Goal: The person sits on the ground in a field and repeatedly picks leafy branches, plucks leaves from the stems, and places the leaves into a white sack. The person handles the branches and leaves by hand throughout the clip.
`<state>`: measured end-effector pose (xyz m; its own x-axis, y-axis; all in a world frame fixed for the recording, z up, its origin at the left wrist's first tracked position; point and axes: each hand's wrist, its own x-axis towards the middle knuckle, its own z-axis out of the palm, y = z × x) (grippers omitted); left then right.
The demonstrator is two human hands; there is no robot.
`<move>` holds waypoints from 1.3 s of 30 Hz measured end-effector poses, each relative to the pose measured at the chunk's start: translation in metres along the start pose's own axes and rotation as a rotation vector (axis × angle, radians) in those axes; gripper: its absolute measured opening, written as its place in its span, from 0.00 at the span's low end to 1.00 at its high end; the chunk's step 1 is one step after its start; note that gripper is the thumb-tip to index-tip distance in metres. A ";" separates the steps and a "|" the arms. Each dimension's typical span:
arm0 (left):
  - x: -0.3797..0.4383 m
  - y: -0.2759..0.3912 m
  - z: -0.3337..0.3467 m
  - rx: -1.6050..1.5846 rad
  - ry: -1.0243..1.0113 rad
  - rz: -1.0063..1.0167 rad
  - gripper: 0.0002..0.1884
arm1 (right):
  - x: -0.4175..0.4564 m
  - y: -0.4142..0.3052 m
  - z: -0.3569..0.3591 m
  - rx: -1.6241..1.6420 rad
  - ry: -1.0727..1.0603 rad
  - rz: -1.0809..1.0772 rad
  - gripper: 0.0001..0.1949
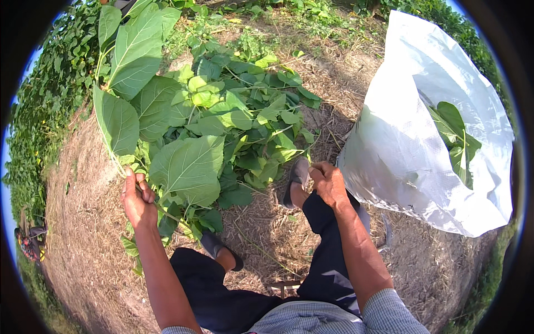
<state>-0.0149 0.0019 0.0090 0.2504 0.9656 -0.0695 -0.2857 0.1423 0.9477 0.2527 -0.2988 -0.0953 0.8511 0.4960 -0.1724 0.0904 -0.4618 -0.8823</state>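
My left hand (139, 200) grips the stem of a long leafy branch (121, 165), whose broad, veined leaves rise to the upper left. Just right of that hand a large green leaf (187, 169) spreads over a pile of cut leafy branches (250, 112) on the ground. My right hand (328, 183) hovers by my right knee with its fingers curled together; nothing shows between them. Beside it, on the right, stands a wide-mouthed white woven sack (388, 154). Some green leaves (454, 133) are visible inside the sack; the rest of its contents is hidden.
Dry straw litter (267, 238) covers the soil around my feet. My shoes (297, 179) stand at the near edge of the pile. Dense green plants (54, 83) line the left side. At the far left lies a colourful bundle (31, 244), too small to make out.
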 end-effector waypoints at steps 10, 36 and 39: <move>-0.022 -0.009 -0.013 -0.270 0.005 -0.087 0.19 | -0.010 0.011 0.014 -0.179 -0.059 -0.112 0.14; -0.021 0.016 -0.071 -0.373 -0.092 0.043 0.08 | 0.199 0.131 0.200 -0.336 -0.362 -0.050 0.24; -0.024 0.015 -0.065 -0.342 -0.041 0.053 0.05 | 0.225 0.154 0.224 -0.318 -0.297 -0.088 0.24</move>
<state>-0.0850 -0.0050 0.0045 0.2620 0.9651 -0.0040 -0.5914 0.1638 0.7896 0.3417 -0.0934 -0.3678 0.6520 0.7115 -0.2620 0.3495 -0.5887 -0.7289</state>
